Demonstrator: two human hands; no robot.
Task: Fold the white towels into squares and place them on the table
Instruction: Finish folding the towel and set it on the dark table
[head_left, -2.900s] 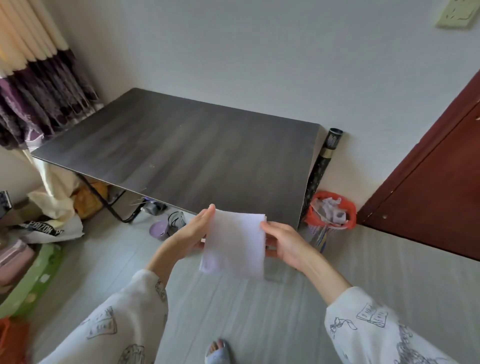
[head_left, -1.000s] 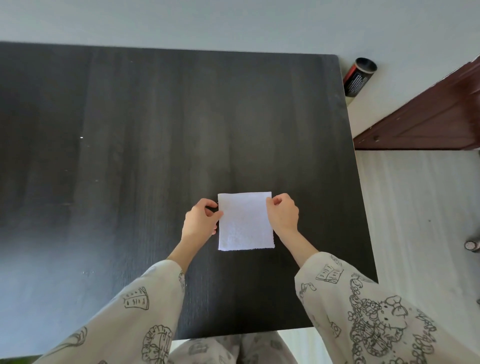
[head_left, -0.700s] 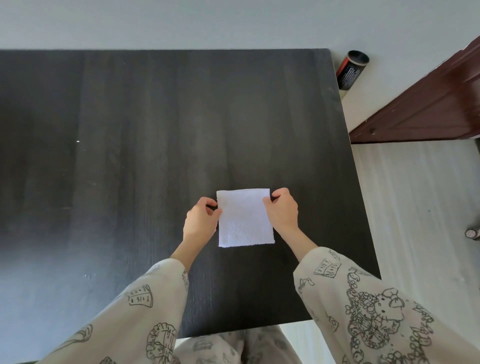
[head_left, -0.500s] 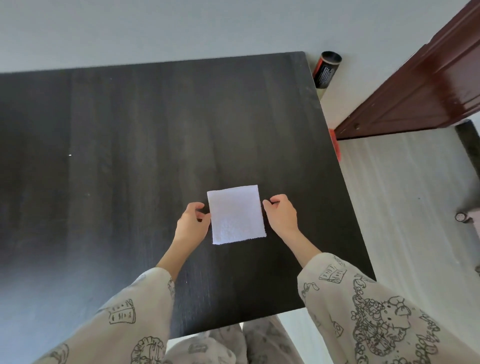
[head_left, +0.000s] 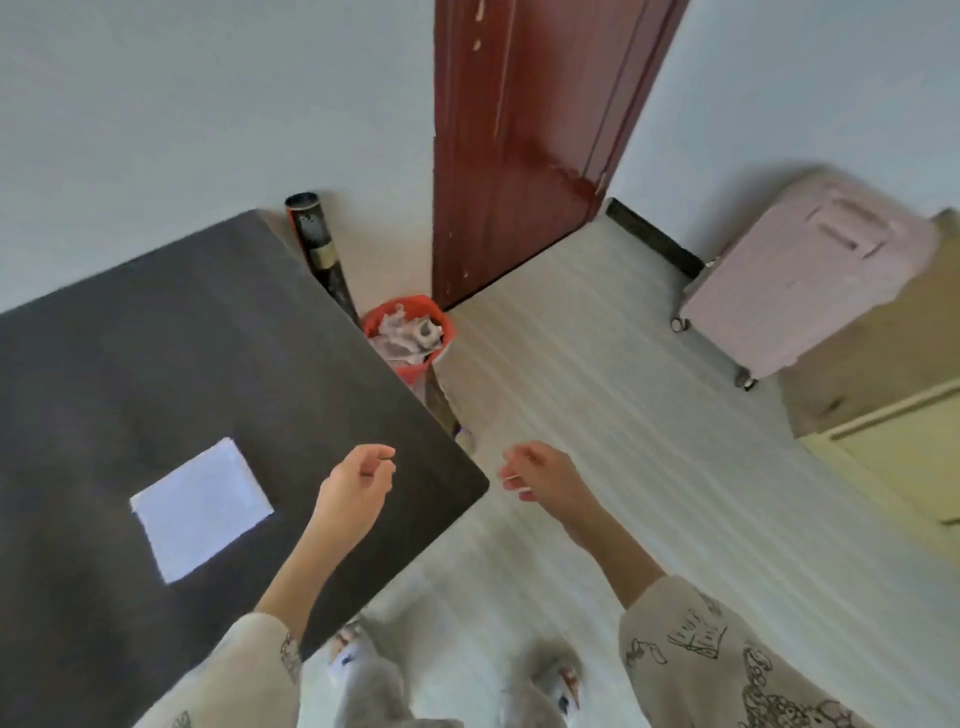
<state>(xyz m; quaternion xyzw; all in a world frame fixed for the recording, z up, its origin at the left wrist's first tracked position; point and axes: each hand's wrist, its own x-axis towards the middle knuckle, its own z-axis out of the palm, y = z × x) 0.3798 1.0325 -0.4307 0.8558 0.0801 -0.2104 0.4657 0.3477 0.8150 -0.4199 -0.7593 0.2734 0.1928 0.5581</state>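
A white towel (head_left: 202, 508), folded into a square, lies flat on the dark wooden table (head_left: 156, 364) at the left of the view. My left hand (head_left: 356, 491) hovers over the table's near right corner, to the right of the towel, with loosely curled fingers and nothing in it. My right hand (head_left: 540, 480) is past the table's edge, above the floor, also loosely curled and holding nothing. Neither hand touches the towel.
A red bin (head_left: 408, 332) full of crumpled paper stands by the table's far right corner, beside a dark tube (head_left: 317, 244) leaning on the wall. A red-brown door (head_left: 524, 140) is behind. A pink suitcase (head_left: 800, 275) stands at the right on the pale floor.
Both hands have let go of the folded towel, which now lies on the table. The view has swung right, and my hands have moved away toward the table's corner and floor.
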